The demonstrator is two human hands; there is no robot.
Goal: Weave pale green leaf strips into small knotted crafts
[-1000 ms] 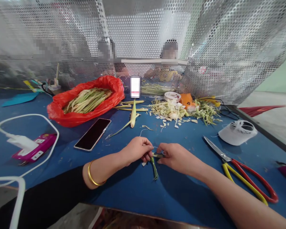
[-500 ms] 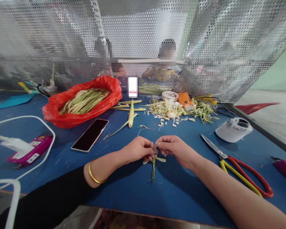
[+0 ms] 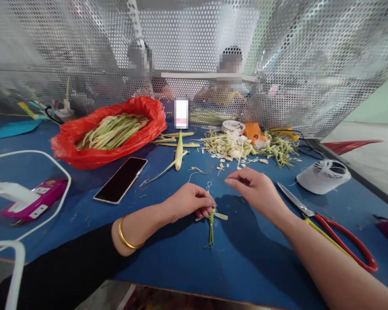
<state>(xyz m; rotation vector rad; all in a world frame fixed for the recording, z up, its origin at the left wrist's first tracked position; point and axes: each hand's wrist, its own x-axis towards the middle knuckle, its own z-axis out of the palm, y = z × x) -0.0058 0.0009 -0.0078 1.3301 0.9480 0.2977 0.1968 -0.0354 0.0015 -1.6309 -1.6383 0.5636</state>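
Observation:
My left hand (image 3: pixel 197 201) pinches the top of a small green figure of plant strips (image 3: pixel 211 230) between thumb and fingers. Its bound stalk hangs toward me, and a pale flat strip sticks out to the right; my fingers cover its upper end. A thin white thread loop (image 3: pixel 209 185) rises just above those fingertips. My right hand (image 3: pixel 257 189) hovers to the right of the loop, apart from it, with fingers loosely curved and nothing visible in them. Farther right lie red-and-yellow-handled scissors (image 3: pixel 330 228), near a spool of white thread (image 3: pixel 323 177).
A red plastic bag (image 3: pixel 67 155) of husk strips stands back left, beside a phone (image 3: pixel 121 180). A purple power strip (image 3: pixel 35 204) and white cable lie left. Shredded husk (image 3: pixel 226 146) and a tape roll (image 3: pixel 233 126) lie behind my hands. Perforated sheeting (image 3: pixel 194 47) stands beyond, people behind it.
My right hand has parted from my left and moved up and to the right. The thread loop now shows above my left fingers, which still hold the green figure. The view shifted slightly.

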